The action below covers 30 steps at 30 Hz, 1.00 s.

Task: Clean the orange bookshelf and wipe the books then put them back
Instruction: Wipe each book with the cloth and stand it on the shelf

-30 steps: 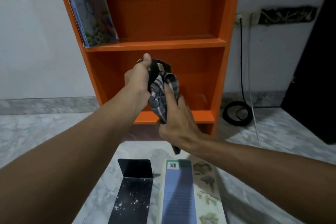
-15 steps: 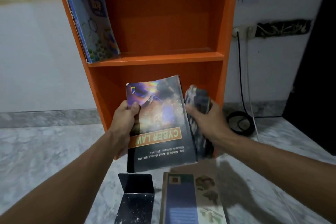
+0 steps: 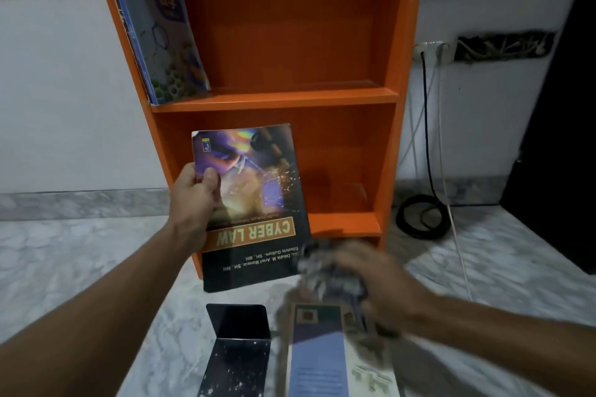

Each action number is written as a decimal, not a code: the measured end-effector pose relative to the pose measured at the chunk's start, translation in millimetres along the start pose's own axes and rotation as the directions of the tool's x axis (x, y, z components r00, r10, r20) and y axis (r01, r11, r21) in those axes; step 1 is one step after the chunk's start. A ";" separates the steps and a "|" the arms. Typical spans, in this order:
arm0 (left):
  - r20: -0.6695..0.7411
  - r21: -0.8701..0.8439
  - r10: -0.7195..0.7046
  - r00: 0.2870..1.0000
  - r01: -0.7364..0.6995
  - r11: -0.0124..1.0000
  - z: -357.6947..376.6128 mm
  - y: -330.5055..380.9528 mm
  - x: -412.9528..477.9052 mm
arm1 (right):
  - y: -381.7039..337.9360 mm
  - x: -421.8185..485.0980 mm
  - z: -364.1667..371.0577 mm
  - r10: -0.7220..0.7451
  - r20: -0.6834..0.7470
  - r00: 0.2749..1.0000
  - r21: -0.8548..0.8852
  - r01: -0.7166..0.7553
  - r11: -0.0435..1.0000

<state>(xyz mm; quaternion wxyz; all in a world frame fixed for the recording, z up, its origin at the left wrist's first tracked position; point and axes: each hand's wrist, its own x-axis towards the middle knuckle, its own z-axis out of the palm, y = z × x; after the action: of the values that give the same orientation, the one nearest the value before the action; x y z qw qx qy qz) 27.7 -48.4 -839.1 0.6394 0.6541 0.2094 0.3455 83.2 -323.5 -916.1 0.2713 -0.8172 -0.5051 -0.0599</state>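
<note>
cyber law book (image 3: 254, 203) is held up before the orange bookshelf (image 3: 400, 97), edge pinched by the left hand (image 3: 193, 200); cloth (image 3: 325, 271) is bunched in the blurred right hand (image 3: 380, 280) at its lower corner. cover is best wiped flat, book braced.

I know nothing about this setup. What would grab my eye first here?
The bright orange bookshelf stands in the middle, a blue book leaning against its left wall on the upper shelf. In front of it the left hand holds a dark CYBER LAW book upside down. Lower right, the blurred right hand grips a cloth just above another book lying on the marble floor.
</note>
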 end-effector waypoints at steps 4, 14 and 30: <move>0.062 0.029 -0.013 0.998 0.012 1.000 8.1 -7.9 -6.3 | -23.6 86.9 -77.2 0.047 -0.460 0.887 -0.069 -0.089 0.994; 0.156 0.065 0.070 0.985 -0.081 0.995 40.5 3.3 -14.4 | -25.8 27.5 39.5 -0.396 0.212 0.894 -0.500 0.447 0.742; 0.177 -0.038 0.014 0.984 -0.007 0.999 43.2 13.3 -10.6 | -34.8 37.7 46.0 -0.336 0.048 0.941 -0.441 0.322 0.838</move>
<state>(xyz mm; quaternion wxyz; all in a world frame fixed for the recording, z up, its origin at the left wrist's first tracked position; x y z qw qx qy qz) 49.4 -87.1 -825.6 0.6658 0.6713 0.1418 0.2931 63.5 -258.5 -927.6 0.0720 -0.7573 -0.6064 -0.2315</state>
